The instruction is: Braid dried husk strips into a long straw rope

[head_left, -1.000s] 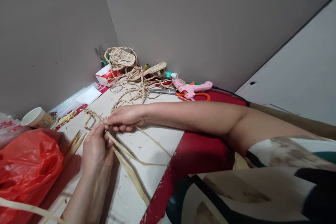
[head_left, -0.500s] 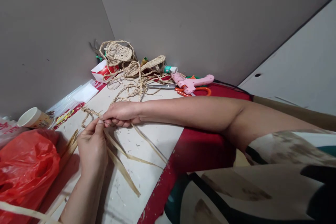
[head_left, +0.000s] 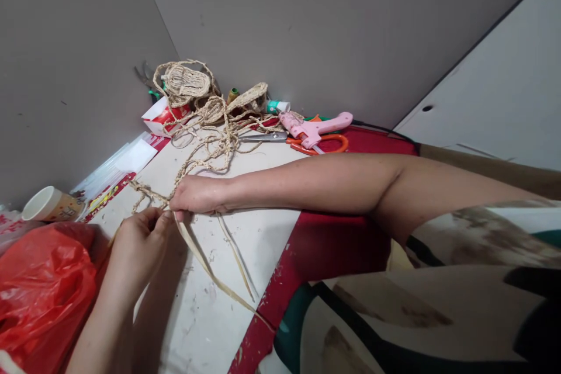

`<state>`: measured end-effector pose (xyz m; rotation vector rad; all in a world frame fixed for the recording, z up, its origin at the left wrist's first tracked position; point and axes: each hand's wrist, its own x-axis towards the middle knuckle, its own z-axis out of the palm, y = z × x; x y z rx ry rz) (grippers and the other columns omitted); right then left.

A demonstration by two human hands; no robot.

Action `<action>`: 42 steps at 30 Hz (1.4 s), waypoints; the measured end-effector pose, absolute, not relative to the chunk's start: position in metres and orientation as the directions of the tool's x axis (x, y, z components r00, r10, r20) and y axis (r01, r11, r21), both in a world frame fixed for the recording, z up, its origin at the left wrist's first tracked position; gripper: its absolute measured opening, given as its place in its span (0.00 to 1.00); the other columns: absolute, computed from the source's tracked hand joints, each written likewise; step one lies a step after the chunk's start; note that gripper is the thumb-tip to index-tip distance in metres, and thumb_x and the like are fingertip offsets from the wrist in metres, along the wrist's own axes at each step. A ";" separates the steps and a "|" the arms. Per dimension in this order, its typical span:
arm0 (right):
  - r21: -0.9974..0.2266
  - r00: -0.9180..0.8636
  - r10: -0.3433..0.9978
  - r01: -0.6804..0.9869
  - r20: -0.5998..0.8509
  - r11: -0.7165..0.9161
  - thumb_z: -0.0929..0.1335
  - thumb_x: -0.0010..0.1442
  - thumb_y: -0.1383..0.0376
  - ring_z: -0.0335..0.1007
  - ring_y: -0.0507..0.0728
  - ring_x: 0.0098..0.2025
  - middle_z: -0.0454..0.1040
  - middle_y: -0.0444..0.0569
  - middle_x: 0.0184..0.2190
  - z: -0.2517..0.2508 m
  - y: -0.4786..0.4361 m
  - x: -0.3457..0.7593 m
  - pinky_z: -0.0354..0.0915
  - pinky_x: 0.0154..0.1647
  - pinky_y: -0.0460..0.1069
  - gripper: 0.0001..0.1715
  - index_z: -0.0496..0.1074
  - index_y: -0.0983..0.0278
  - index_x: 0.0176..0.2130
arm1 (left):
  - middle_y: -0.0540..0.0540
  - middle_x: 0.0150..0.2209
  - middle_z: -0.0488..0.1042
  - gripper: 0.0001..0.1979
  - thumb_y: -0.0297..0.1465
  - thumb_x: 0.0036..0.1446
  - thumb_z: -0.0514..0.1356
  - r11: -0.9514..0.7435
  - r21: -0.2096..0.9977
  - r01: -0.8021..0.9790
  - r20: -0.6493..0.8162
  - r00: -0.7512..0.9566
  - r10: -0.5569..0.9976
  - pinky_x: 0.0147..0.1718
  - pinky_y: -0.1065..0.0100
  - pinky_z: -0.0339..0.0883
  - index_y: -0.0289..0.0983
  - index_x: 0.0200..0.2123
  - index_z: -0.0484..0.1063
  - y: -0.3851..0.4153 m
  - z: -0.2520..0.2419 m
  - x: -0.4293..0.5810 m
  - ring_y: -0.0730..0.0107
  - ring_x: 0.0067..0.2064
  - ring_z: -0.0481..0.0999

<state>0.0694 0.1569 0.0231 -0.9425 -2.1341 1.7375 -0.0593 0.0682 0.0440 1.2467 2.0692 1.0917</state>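
Observation:
My right hand [head_left: 196, 194] lies on the pale board [head_left: 263, 187], fingers pinched on the end of a braided straw cord [head_left: 144, 193]. My left hand [head_left: 140, 241] meets it from below, fingers closed on the same flat straw strips [head_left: 210, 272]. The loose strip ends trail across the board toward me. The cord runs back to a tangle of braid [head_left: 214, 128] near the wall.
A red plastic bag [head_left: 39, 286] sits at the left, a paper cup [head_left: 48, 205] behind it. By the wall lie a pink glue gun [head_left: 318, 125], orange-handled scissors [head_left: 302, 141], a red and white box [head_left: 160, 120] and woven straw pieces [head_left: 186, 79].
The view has swung left and down. Both hands stay together at the braid end; the left hand has turned and the loose strips have swung closer together.

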 end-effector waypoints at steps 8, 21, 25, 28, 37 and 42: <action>-0.960 -0.805 0.525 0.262 -0.276 -0.102 0.63 0.52 0.65 0.42 0.45 0.09 0.49 0.36 0.07 0.021 0.155 0.066 0.40 0.08 0.42 0.15 0.55 0.64 0.18 | 0.46 0.16 0.65 0.09 0.38 0.49 0.59 0.229 0.206 0.951 0.133 -0.259 0.957 0.22 0.69 0.44 0.39 0.28 0.74 0.057 0.039 -0.039 0.66 0.18 0.59; -0.838 -0.900 0.251 0.190 -0.357 -0.511 0.62 0.57 0.72 0.37 0.41 0.10 0.46 0.32 0.11 0.025 0.168 0.068 0.38 0.08 0.36 0.11 0.61 0.69 0.23 | 0.47 0.22 0.72 0.15 0.44 0.55 0.54 0.261 0.434 0.863 0.127 -0.345 0.930 0.24 0.69 0.58 0.39 0.30 0.72 0.049 0.063 -0.033 0.66 0.25 0.70; -0.830 -0.920 0.211 0.177 -0.331 -0.529 0.61 0.58 0.72 0.36 0.41 0.11 0.44 0.31 0.12 0.026 0.170 0.069 0.37 0.08 0.36 0.12 0.60 0.69 0.23 | 0.47 0.27 0.73 0.11 0.37 0.50 0.60 0.352 0.858 0.374 -0.146 -0.480 0.865 0.28 0.70 0.65 0.35 0.32 0.71 0.064 0.057 -0.056 0.69 0.27 0.71; -0.845 -0.923 0.202 0.189 -0.326 -0.501 0.61 0.59 0.72 0.37 0.41 0.11 0.45 0.32 0.12 0.026 0.172 0.070 0.37 0.08 0.36 0.12 0.60 0.69 0.24 | 0.51 0.23 0.66 0.11 0.36 0.48 0.62 0.429 0.903 0.018 -0.415 -0.220 0.883 0.21 0.73 0.63 0.33 0.30 0.70 0.069 0.049 -0.060 0.77 0.21 0.63; -0.884 -0.934 0.170 0.224 -0.316 -0.410 0.61 0.59 0.72 0.37 0.41 0.11 0.45 0.32 0.12 0.031 0.171 0.076 0.37 0.09 0.37 0.09 0.62 0.69 0.26 | 0.58 0.20 0.47 0.14 0.39 0.49 0.64 0.461 0.885 0.074 -0.445 -0.161 0.881 0.13 0.83 0.39 0.34 0.27 0.67 0.066 0.046 -0.076 0.85 0.18 0.43; -0.921 -0.928 0.191 0.257 -0.320 -0.293 0.61 0.58 0.71 0.36 0.42 0.11 0.46 0.32 0.11 0.029 0.172 0.075 0.37 0.10 0.38 0.09 0.63 0.69 0.26 | 0.58 0.19 0.46 0.15 0.40 0.49 0.64 0.472 0.870 0.147 -0.445 -0.181 0.877 0.13 0.83 0.39 0.34 0.26 0.66 0.067 0.046 -0.078 0.85 0.19 0.42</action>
